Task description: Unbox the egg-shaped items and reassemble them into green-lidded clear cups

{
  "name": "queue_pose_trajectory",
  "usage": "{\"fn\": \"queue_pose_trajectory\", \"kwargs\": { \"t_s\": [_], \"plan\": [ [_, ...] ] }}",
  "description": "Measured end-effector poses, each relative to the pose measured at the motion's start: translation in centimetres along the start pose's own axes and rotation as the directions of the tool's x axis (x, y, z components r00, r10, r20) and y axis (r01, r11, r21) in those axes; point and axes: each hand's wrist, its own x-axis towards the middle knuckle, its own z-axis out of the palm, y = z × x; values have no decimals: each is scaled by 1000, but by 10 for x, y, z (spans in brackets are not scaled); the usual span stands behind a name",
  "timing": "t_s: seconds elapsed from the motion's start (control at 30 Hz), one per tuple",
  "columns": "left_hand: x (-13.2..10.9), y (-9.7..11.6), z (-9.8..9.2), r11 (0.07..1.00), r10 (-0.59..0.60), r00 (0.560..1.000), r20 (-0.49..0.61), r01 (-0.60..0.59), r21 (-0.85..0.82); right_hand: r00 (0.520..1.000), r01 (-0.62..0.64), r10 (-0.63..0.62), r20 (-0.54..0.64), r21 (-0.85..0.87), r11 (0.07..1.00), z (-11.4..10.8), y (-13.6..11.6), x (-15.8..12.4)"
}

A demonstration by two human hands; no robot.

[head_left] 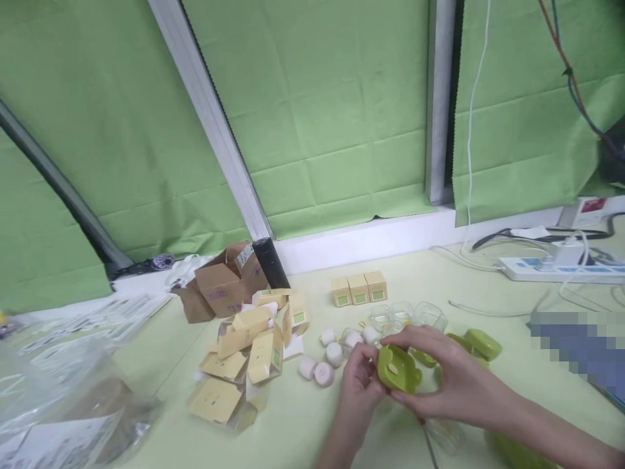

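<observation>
Between my left hand [359, 384] and my right hand [446, 368] is a small green plastic shell [399, 370] with an open hollow. My left fingers pinch its left side; the right thumb and fingers grip it from the right. Just left of it lie several small whitish-pink round pieces [334, 355]. Clear plastic containers [403, 314] stand behind my hands. More green plastic parts [482, 343] lie to the right, partly covered by my right hand and forearm.
Opened yellowish cartons [266, 355] are heaped at centre left, before a brown cardboard box [224, 280] and a black cylinder [271, 262]. Three small closed boxes [360, 290] form a row at the back. A power strip [561, 268] with cables is far right; clear plastic bags [73, 391] lie left.
</observation>
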Motion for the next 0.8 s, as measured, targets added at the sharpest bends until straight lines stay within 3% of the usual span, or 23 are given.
{"fn": "queue_pose_trajectory", "kwargs": {
  "t_s": [0.1, 0.23, 0.33, 0.47, 0.6, 0.7, 0.8],
  "plan": [
    [-1, 1, 0, 999, -28, 999, -24, 28, 15, 997, 71, -71, -39, 5, 997, 2, -5, -2],
    [-2, 5, -2, 991, -136, 990, -46, 135, -18, 997, 67, -68, -42, -25, 997, 0, -2, -2],
    [-3, 7, -1, 952, -233, 972, 28, 234, -200, 998, 34, -38, -51, -71, 997, -3, 5, 0],
    [-6, 7, 7, 879, -249, 961, 120, 277, -389, 1000, -19, 17, -20, -104, 994, -6, 6, 3],
    [-2, 16, 9, 892, -219, 976, 7, 203, -405, 990, -133, 132, 57, 27, 991, -13, 2, 4],
    [5, 34, 0, 851, -232, 960, -157, 122, -511, 982, -190, 189, 16, 75, 979, -21, 9, 8],
    [1, 54, -13, 830, -258, 922, -289, 58, -554, 991, -98, 108, 79, -113, 989, -17, 23, 19]
  ]
}}
